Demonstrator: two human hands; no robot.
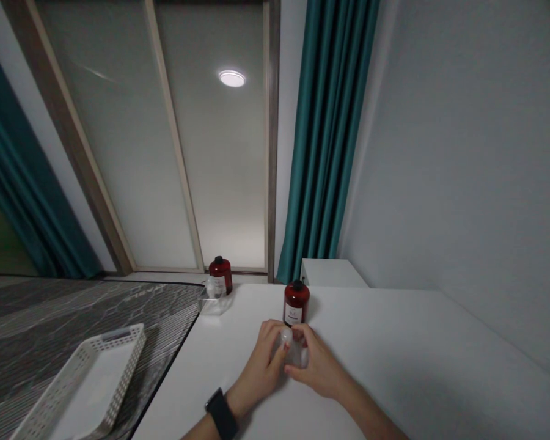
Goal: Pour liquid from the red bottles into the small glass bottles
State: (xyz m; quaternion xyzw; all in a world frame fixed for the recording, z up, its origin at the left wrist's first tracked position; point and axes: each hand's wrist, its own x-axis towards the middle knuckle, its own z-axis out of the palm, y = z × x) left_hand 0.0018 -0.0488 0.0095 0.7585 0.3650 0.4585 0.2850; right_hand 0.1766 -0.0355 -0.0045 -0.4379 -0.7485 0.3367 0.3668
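Observation:
Between my hands, over the white table, is a small clear bottle (pixel 296 356) with a round whitish top (pixel 286 335). My left hand (pixel 266 359), wearing a black watch (pixel 221 412) on the wrist, has its thumb and fingers closed about the top and left side. From the right, my right hand (pixel 319 365) curls thumb and fingers around the bottle's body. My fingers hide part of it. Just behind them stands a dark red bottle (pixel 296 300) with a black cap and white label, upright.
At the table's (pixel 417 360) back left corner, a clear tray (pixel 214 307) holds a small clear item with a round top, beside a second dark red bottle (pixel 224 274). A white perforated basket (pixel 135 345) rests on the dark striped surface at left. Behind the table stands a white cabinet (pixel 334 272).

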